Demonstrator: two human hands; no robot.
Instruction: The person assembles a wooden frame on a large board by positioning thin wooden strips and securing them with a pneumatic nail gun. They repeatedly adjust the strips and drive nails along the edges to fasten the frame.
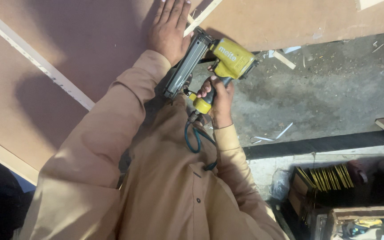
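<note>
left hand [170,27]: flat, fingers spread, pressing brown board [67,40]
right hand [218,100]: clenched round grip of yellow nail gun [221,60]
gun nose: at white strip [203,17]
hose [196,138]: trails below grip

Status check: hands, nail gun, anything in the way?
Left hand flat on the brown board. Right hand gripping the yellow nail gun, nose at the board edge. Air hose trails clear.

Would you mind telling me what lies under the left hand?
The left hand lies flat on a brown board, beside a pale wooden strip. The board directly beneath the palm is covered.
</note>
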